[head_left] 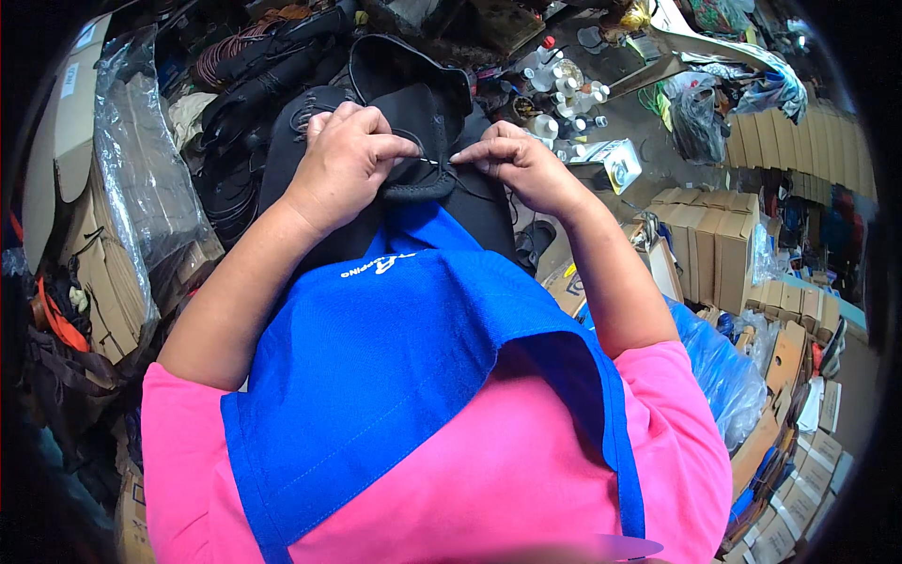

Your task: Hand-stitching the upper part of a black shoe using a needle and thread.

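L hand (346, 162) curled, thumb + index pinching a thin silvery needle (428, 161). R hand (520, 166) opp. it, fingers bent, tips close tog.; can't tell if gripping. Btwn/under hands: blk fabric item (413, 192), matte, curved, w/ thick stitched rim. Blue apron (366, 338), fuzzy cloth, nearer body than hands. White rounded bottles (567, 87) beyond R hand.

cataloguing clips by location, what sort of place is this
Probably a small, cluttered workshop or storeroom: brown cardboard stands in stacks at the right, bottles cluster ahead, and a black item is being worked on by hand over the person's lap.
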A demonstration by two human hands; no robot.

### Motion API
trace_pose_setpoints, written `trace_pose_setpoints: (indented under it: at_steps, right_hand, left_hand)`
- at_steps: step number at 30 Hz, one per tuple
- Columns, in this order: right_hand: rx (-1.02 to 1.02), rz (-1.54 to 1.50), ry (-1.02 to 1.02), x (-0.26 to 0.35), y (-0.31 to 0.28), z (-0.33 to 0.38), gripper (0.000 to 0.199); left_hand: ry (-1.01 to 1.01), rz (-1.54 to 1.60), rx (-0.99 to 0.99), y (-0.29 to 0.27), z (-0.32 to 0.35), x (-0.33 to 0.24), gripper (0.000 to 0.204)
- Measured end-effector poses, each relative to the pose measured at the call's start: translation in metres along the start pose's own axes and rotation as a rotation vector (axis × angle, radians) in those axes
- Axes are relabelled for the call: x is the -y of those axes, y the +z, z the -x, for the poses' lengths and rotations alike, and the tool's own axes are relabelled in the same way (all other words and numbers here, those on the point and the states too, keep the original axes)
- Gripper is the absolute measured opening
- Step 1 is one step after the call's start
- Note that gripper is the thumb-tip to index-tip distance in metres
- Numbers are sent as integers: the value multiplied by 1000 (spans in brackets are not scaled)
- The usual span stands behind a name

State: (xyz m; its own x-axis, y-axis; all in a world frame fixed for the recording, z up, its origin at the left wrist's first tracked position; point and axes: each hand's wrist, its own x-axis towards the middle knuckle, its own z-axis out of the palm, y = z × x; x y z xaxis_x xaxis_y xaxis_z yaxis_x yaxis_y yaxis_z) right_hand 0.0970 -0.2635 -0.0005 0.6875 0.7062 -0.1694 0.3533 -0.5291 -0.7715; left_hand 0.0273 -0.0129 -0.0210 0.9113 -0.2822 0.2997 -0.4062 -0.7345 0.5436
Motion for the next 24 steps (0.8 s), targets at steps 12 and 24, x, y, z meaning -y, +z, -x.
trace_pose_setpoints:
  at_steps: [12,24]
  right_hand:
    - [87,-86,43,-3,-4,-6,31]
    - [159,-155,68,-9,-2,-12,30]
  left_hand:
    - [-63,-47,90,0,-3,-3,19]
    - [181,62,126,8,-31,18,12]
